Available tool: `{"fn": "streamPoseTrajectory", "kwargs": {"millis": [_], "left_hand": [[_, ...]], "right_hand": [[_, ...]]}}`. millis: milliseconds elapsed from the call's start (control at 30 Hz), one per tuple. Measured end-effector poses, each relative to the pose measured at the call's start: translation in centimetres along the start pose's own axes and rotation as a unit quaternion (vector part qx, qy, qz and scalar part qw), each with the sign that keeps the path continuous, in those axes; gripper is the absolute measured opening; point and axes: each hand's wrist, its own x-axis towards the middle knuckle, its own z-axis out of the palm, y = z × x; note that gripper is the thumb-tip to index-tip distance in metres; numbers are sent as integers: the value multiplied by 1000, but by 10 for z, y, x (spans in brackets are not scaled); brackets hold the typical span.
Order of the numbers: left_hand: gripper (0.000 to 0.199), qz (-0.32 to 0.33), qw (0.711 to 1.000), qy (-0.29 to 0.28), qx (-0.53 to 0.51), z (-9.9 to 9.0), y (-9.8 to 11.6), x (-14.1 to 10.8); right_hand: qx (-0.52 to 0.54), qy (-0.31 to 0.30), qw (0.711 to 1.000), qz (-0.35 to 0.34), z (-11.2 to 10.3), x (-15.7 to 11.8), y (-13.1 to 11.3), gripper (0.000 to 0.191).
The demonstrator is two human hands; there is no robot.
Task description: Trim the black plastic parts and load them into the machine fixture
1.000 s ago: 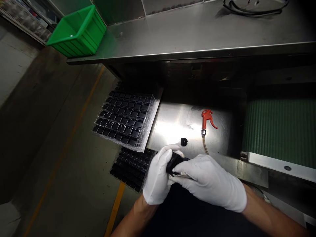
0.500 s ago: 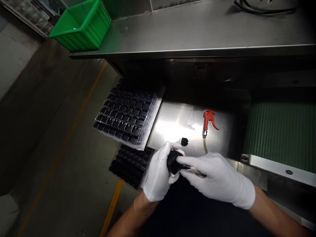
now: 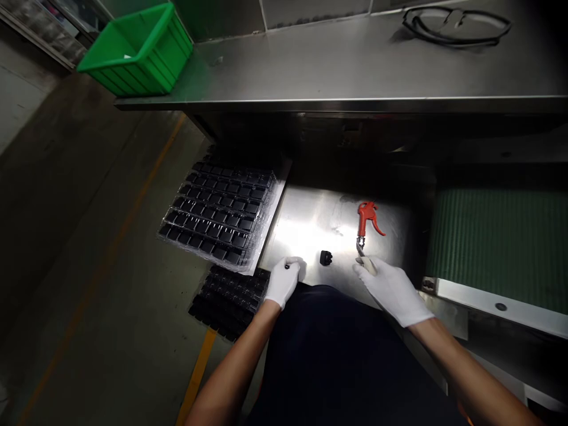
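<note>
My left hand (image 3: 283, 283), in a white glove, is closed at the near edge of the steel table. A bit of a black part (image 3: 287, 267) shows between its fingers; the rest is hidden. My gloved right hand (image 3: 393, 291) is closed around a slim, pale tool (image 3: 367, 264) whose kind I cannot make out, just below the red air blow gun (image 3: 366, 219). Between my hands, apart from both, a small black plastic piece (image 3: 325, 258) lies on the steel table (image 3: 306, 219).
Left of the table stands a stack of clear trays (image 3: 208, 213) filled with black parts, with more trays (image 3: 228, 296) lower down. A green bin (image 3: 142, 53) and safety glasses (image 3: 457, 26) sit on the upper shelf (image 3: 332, 71). To the right runs a green conveyor belt (image 3: 497, 236).
My hands have come apart: the left moved slightly left and the right moved away, near the blow gun's hose. The larger black part is now mostly hidden from sight.
</note>
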Motion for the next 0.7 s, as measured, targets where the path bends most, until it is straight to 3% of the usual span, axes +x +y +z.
{"fn": "streamPoseTrajectory", "kwargs": {"millis": [133,300,433,533,600,700], "left_hand": [[27,24,985,-13,168,32,-26,52],[39,94,942,-38,321,54,-18,91],[51,160,920,-44,355,60,-6,88],[67,192,918,-86,335,70,-2,77],[74,183,925,-126,309,80,-1,73],[57,131,949,-166,235,94,4,76]], "right_hand": [[10,-66,997,48,11,2,24,26],[23,-75,995,63,17,-11,26,24],[47,-58,994,76,18,-17,30,27],[52,-40,993,97,19,-19,39,25],[52,-33,993,103,19,-19,44,24],[45,-21,994,92,16,-20,46,22]]}}
